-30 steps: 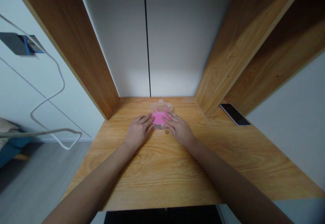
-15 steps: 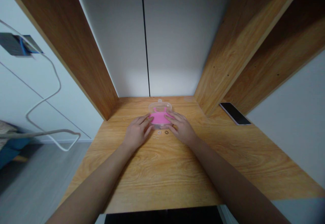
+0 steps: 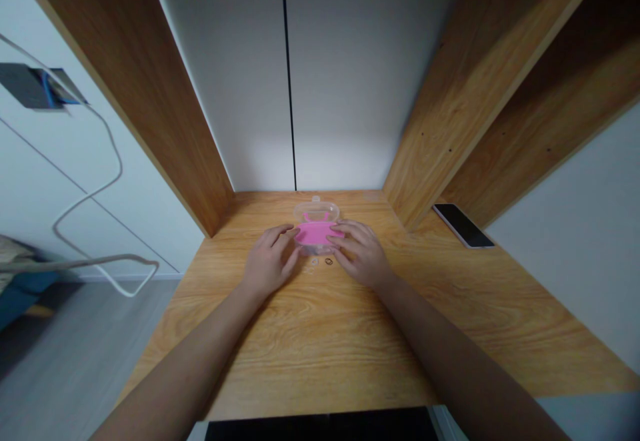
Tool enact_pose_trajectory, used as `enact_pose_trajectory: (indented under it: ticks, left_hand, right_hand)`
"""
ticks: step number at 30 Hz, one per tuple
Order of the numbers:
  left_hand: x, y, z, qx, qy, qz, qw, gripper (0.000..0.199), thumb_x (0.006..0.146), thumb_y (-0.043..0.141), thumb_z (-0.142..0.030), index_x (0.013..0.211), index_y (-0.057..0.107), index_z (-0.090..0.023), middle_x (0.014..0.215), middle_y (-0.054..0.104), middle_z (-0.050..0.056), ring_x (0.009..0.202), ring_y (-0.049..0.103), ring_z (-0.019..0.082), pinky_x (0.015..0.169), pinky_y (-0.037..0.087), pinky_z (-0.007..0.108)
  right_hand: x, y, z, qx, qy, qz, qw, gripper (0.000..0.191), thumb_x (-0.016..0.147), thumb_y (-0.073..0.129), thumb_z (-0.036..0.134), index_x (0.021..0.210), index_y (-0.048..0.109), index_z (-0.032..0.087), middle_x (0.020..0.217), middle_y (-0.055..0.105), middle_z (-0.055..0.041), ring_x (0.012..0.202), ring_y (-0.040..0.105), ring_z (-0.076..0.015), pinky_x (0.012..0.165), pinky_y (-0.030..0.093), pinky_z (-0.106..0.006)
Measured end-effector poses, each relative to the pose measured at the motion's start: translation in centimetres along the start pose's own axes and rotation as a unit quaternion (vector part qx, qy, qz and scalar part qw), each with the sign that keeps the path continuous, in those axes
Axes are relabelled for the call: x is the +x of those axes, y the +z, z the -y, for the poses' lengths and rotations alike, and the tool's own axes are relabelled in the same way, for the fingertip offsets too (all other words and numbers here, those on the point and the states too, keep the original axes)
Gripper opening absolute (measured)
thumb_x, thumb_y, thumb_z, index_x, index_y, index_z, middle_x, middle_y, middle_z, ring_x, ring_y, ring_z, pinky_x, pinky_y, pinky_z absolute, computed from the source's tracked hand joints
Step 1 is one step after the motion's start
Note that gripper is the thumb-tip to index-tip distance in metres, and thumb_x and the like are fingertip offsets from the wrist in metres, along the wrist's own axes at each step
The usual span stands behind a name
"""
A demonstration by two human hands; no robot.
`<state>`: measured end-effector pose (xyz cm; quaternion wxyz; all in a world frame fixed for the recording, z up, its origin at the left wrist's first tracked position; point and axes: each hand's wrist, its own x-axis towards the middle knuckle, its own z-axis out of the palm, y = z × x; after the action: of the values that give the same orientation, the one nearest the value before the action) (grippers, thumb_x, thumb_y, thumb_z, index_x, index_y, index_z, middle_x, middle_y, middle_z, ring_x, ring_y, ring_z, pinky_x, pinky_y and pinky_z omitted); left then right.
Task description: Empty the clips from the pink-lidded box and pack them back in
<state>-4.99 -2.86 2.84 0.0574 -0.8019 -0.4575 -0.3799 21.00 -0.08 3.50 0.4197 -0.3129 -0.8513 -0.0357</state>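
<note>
A small clear plastic case (image 3: 316, 212) stands on the wooden desk with its lid raised at the back. Across its front part lies a pink oval tray (image 3: 317, 233). My left hand (image 3: 267, 257) grips the tray's left end, fingertips at the edge and thumb lower by the case. At the right end, the curved fingers of my right hand (image 3: 363, 253) rest on the pink surface, with the thumb near the case's front. In front of the case lie a dark hair tie (image 3: 329, 261) and a few pale small bands (image 3: 315, 262).
A phone (image 3: 463, 225) lies at the right by the wooden upright. Wooden panels (image 3: 200, 181) and a white back wall (image 3: 340, 94) enclose the desk (image 3: 320, 334). A white cable (image 3: 107, 134) hangs at the left. A dark-topped object (image 3: 320, 426) is at the near edge.
My right fingers have shifted slightly back and now bend more over the pink tray. My left fingertips have eased a little outward, so more of the tray shows.
</note>
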Motion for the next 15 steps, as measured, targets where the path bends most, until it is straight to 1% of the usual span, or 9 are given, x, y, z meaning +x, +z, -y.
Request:
enact_pose_trajectory:
  ticks: [2, 4, 5, 7, 9, 12, 15]
  left_hand:
    - [0.0, -0.3, -0.2, 0.001, 0.003, -0.023, 1.000, 0.030, 0.092, 0.058, -0.028, 0.122, 0.060, -0.021, 0.117, 0.064, 0.012, 0.109, 0.062, 0.027, 0.095, 0.054, 0.045]
    - [0.0, -0.5, -0.4, 0.000, 0.014, -0.032, 0.999, 0.022, 0.091, 0.058, -0.027, 0.111, 0.062, -0.019, 0.107, 0.064, 0.012, 0.103, 0.061, 0.026, 0.090, 0.054, 0.043]
    - [0.0, -0.5, -0.5, -0.001, 0.023, -0.026, 0.999, 0.019, 0.090, 0.057, -0.027, 0.107, 0.062, -0.018, 0.103, 0.064, 0.012, 0.099, 0.061, 0.026, 0.087, 0.054, 0.042]
    - [0.0, -0.5, -0.6, -0.006, 0.046, 0.011, 0.999, 0.014, 0.090, 0.057, -0.027, 0.099, 0.063, -0.018, 0.096, 0.065, 0.011, 0.092, 0.060, 0.025, 0.082, 0.053, 0.040]
    - [0.0, -0.3, -0.7, -0.011, 0.072, 0.069, 0.995, 0.013, 0.090, 0.056, -0.027, 0.094, 0.064, -0.017, 0.090, 0.066, 0.010, 0.085, 0.060, 0.023, 0.078, 0.053, 0.038]
    - [-0.1, 0.0, -0.9, -0.015, 0.095, 0.144, 0.985, 0.017, 0.091, 0.055, -0.027, 0.098, 0.067, -0.018, 0.093, 0.069, 0.009, 0.086, 0.062, 0.023, 0.079, 0.053, 0.037]
    - [-0.1, 0.3, -0.9, -0.014, 0.098, 0.190, 0.977, 0.020, 0.092, 0.053, -0.026, 0.100, 0.070, -0.020, 0.094, 0.072, 0.008, 0.089, 0.065, 0.023, 0.081, 0.054, 0.037]
  right_hand:
    - [0.0, -0.4, 0.4, 0.000, -0.020, 0.000, 1.000, 0.024, 0.090, 0.065, 0.024, 0.111, 0.073, 0.031, 0.116, 0.073, -0.0047, 0.113, 0.063, -0.0246, 0.098, 0.050, -0.045]
    - [-0.1, -0.6, 0.8, 0.006, -0.057, 0.022, 0.998, 0.021, 0.090, 0.064, 0.023, 0.107, 0.073, 0.029, 0.107, 0.075, -0.0041, 0.103, 0.067, -0.0225, 0.092, 0.052, -0.041]
    - [-0.1, -0.6, 0.9, 0.009, -0.075, 0.041, 0.996, 0.020, 0.090, 0.064, 0.022, 0.106, 0.074, 0.028, 0.102, 0.076, -0.0038, 0.097, 0.068, -0.0213, 0.088, 0.053, -0.038]
    - [-0.4, -0.3, 1.2, 0.012, -0.089, 0.086, 0.992, 0.018, 0.091, 0.062, 0.022, 0.105, 0.074, 0.026, 0.095, 0.078, -0.0034, 0.086, 0.070, -0.0187, 0.079, 0.053, -0.032]
    - [-0.6, 0.1, 1.3, 0.005, -0.073, 0.140, 0.987, 0.019, 0.093, 0.060, 0.024, 0.106, 0.075, 0.025, 0.092, 0.079, -0.0027, 0.079, 0.071, -0.0173, 0.072, 0.052, -0.029]
    - [-0.6, 0.5, 1.5, -0.024, -0.023, 0.220, 0.975, 0.024, 0.094, 0.059, 0.028, 0.112, 0.074, 0.027, 0.098, 0.080, -0.0027, 0.081, 0.073, -0.0179, 0.071, 0.050, -0.027]
    - [-0.4, 0.5, 1.7, -0.057, 0.012, 0.286, 0.956, 0.032, 0.095, 0.056, 0.031, 0.123, 0.070, 0.028, 0.108, 0.078, -0.0049, 0.086, 0.073, -0.0201, 0.074, 0.050, -0.027]
